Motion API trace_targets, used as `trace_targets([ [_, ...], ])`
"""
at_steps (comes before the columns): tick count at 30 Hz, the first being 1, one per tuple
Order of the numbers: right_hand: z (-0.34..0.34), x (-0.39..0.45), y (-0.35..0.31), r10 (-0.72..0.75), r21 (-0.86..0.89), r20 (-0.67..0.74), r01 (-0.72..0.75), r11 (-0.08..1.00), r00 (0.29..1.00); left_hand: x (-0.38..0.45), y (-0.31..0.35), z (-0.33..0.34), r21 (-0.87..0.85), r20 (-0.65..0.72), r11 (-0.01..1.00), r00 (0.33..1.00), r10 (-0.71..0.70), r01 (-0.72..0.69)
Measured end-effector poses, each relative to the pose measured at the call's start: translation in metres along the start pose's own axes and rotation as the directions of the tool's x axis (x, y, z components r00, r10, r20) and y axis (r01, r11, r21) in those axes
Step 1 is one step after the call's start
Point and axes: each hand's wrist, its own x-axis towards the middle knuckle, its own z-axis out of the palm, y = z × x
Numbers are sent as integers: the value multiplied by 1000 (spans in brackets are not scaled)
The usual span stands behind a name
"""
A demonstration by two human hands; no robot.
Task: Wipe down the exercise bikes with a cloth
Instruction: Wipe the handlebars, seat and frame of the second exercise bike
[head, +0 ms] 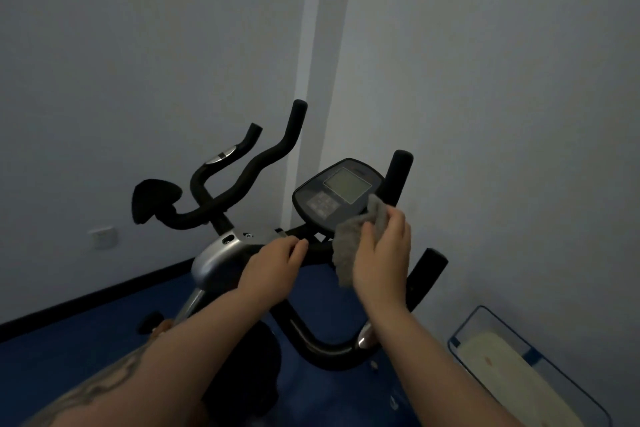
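Two bikes stand by the wall as your right hand clutches the grey cloth at the console, left hand gripping the handlebar; press hard and you may trigger its buttons.

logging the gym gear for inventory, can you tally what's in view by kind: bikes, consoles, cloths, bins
black exercise bikes: 2
dark oval display console: 1
grey fuzzy cloth, held by the right hand: 1
clear blue-rimmed plastic bin: 1
total: 5
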Motion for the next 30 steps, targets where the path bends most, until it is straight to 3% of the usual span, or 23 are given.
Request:
trace_targets([
  [2, -1, 13, -1, -185, -227, 124, 210, 951, 975, -5, 0, -9, -6, 7, 1000, 1000, -16, 16],
  [4, 2, 23, 7, -298, -538, 305, 422, 729, 904, -16, -5, -17, 172, -11, 985, 1000, 3, -1],
  [6, 9, 25, 14, -319, -627, 415, 522, 578, 852, -31, -13, -21, 317, -89, 948, 996, -6, 34],
  [11, 52, -14, 5, -395, -509, 467, 606, 612, 791, -72, -18, -14, 454, -356, 869, 934, -26, 197],
  [13, 52, -9, -1, -425, -407, 570, 691, 597, 703, -84, -26, -13, 366, -418, 891, 903, -100, 267],
  [16, 31, 34, 1, -358, -358, 732, 774, 522, 580, -96, -37, -10, 133, -448, 951, 873, -194, 279],
  [18, 20, 50, 5, -281, -439, 716, 726, 530, 639, -99, -38, -8, 103, -472, 955, 858, -200, 279],
  [20, 25, 41, 12, -325, -461, 629, 675, 576, 706, -101, -36, -7, 77, -497, 954, 840, -215, 290],
  [23, 44, 9, 16, -461, -423, 561, 717, 555, 688, -104, -36, -7, -64, -526, 955, 803, -280, 291],
  [25, 49, -2, 12, -530, -264, 617, 787, 557, 582, -104, -36, -7, -99, -532, 947, 788, -310, 306],
  [28, 46, 8, 2, -539, 19, 793, 872, 488, 284, -104, -35, -7, -89, -543, 938, 774, -327, 334],
  [29, 45, 17, -1, -492, 16, 828, 867, 498, 267, -104, -36, -7, -93, -541, 937, 773, -332, 337],
  [30, 44, 26, -2, -433, -47, 845, 852, 521, 312, -104, -36, -6, -99, -537, 936, 773, -336, 338],
])
